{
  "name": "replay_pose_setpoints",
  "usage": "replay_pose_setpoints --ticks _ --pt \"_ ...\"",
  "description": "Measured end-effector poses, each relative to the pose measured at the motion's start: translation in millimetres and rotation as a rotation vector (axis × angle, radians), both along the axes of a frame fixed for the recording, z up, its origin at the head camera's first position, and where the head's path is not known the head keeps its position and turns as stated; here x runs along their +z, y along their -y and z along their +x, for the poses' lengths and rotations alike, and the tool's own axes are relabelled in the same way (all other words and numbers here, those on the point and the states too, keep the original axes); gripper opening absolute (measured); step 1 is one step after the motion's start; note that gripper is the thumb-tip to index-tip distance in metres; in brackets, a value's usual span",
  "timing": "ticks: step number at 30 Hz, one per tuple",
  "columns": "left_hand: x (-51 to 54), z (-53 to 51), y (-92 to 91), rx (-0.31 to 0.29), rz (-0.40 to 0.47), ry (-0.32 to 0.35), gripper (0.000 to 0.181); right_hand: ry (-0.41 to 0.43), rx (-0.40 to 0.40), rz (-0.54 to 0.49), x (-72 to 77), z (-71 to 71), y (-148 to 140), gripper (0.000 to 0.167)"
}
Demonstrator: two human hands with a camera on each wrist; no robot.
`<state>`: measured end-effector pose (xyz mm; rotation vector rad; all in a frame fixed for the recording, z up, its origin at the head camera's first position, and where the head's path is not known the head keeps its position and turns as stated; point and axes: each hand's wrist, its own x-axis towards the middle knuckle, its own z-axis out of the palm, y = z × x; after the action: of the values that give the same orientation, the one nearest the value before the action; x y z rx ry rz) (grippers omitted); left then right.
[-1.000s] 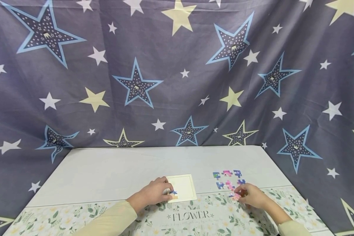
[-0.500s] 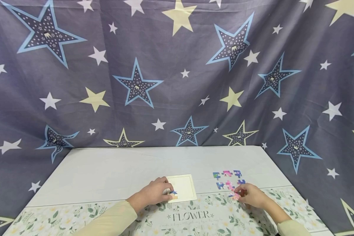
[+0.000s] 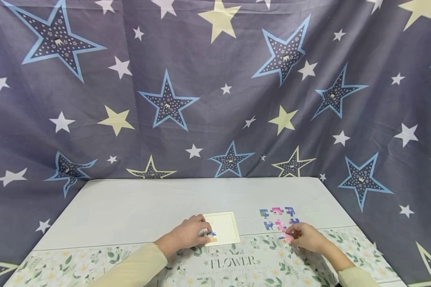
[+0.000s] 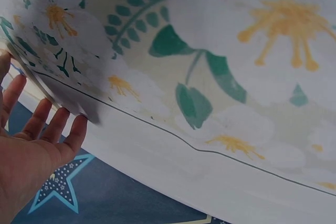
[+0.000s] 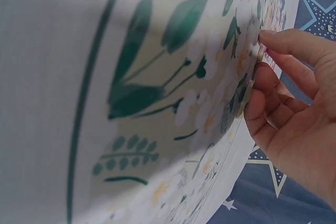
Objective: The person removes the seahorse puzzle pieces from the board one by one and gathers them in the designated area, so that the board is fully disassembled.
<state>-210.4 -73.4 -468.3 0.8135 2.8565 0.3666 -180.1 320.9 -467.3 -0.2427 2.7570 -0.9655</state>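
Note:
In the head view, my left hand holds the left edge of a cream puzzle tray, fingers bent and thumb at the near corner. A blue and tan puzzle piece lies in that corner, partly hidden by the fingers. To the right, my right hand has thumb and fingers at a pink puzzle piece, pinching it. Behind that piece, several pink and blue puzzle pieces lie spread in rows. In the right wrist view, a thin pale edge shows by the bent fingertips.
Both hands work over a white table whose near part has a flower-printed cover with lettering. Behind the table hangs a dark star-patterned curtain. It also runs along both sides.

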Motion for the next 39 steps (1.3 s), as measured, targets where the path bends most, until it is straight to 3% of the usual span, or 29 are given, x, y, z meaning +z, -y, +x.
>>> replay_pose_setpoints --ticks 18,27,39 --pt "0.1 1.5 2.9 -0.014 0.009 -0.002 0.033 -0.096 0.079 -0.009 10.2 -4.6 7 0.028" --pt "-2.1 0.3 5.1 -0.016 0.022 0.009 0.036 -0.085 0.081 -0.127 9.7 -12.9 36 0.027" --pt "-1.7 3.3 14.1 0.028 0.025 -0.010 0.035 -0.188 0.191 -0.076 6.2 -28.3 85 0.021"
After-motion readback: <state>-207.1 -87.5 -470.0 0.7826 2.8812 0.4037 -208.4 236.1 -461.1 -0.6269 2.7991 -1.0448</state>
